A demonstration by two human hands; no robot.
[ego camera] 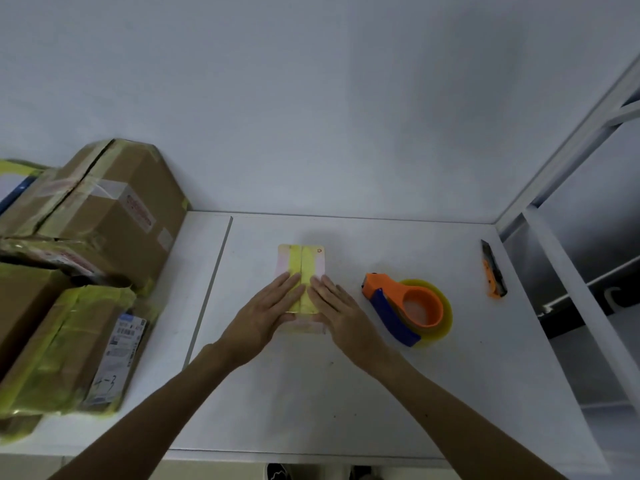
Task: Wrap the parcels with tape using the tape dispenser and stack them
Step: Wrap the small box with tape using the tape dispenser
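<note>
A small flat pale parcel (pixel 301 261) with yellow tape strips down its middle lies on the white table (pixel 381 393). My left hand (pixel 266 311) lies flat on its near left part, fingers straight. My right hand (pixel 337 308) presses flat on its near right part. The orange and blue tape dispenser (pixel 403 308) with a roll of yellow tape stands just right of my right hand, untouched. Taped cardboard parcels are stacked at the left: a large brown one (pixel 114 209) on top and a yellow-taped one (pixel 69 351) in front.
An orange and black utility knife (pixel 493 270) lies near the table's right edge. A white metal rack frame (pixel 568 216) rises on the right. The wall stands behind the table. A seam (pixel 211 282) splits the tabletop left of the parcel.
</note>
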